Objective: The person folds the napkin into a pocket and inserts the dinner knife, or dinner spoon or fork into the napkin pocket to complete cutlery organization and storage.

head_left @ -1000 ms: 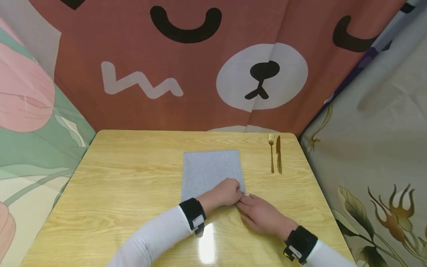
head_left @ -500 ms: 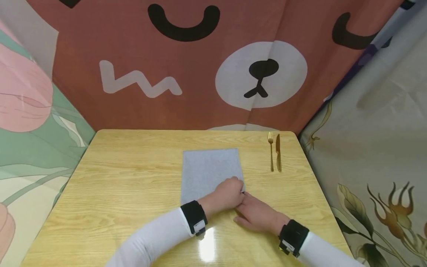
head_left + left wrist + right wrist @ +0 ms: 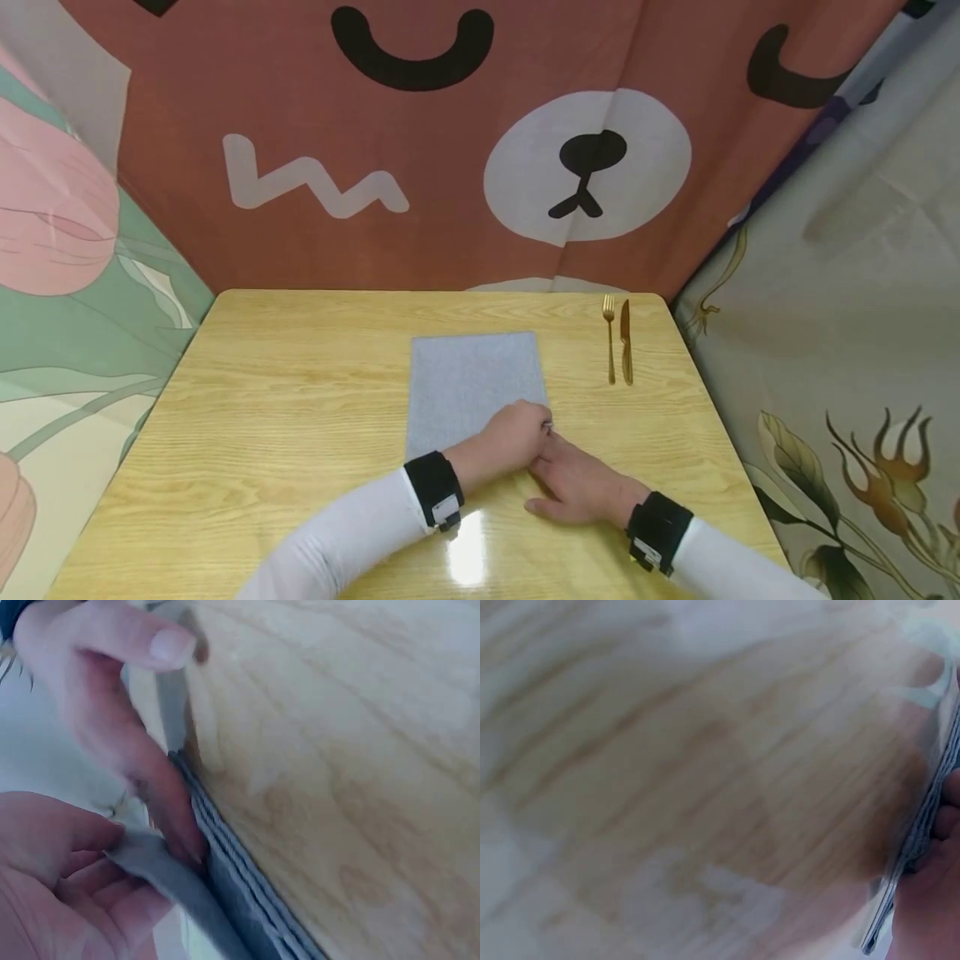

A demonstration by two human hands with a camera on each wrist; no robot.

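A folded grey-blue cloth napkin (image 3: 476, 375) lies flat at the middle of the table. My left hand (image 3: 513, 433) is over its near right corner. In the left wrist view, that hand pinches the edge of the top layer (image 3: 169, 874) between thumb and fingers and holds it up. Several stacked layers (image 3: 240, 862) show below. My right hand (image 3: 581, 483) meets the left at the corner, its fingers extended into the gap under the raised layer, thumb apart. In the right wrist view, the napkin's layered edge (image 3: 915, 840) shows at the right; most of the hand work is out of frame.
A gold fork (image 3: 610, 342) and a gold knife (image 3: 626, 342) lie side by side at the table's far right. The wooden table (image 3: 285, 392) ends at a printed bear curtain (image 3: 420, 250) behind; patterned cloths hang at both sides.
My right hand has moved slightly left and in under the left hand, its fingertips now hidden. The left hand has shifted slightly right at the corner. Fork and knife stay put.
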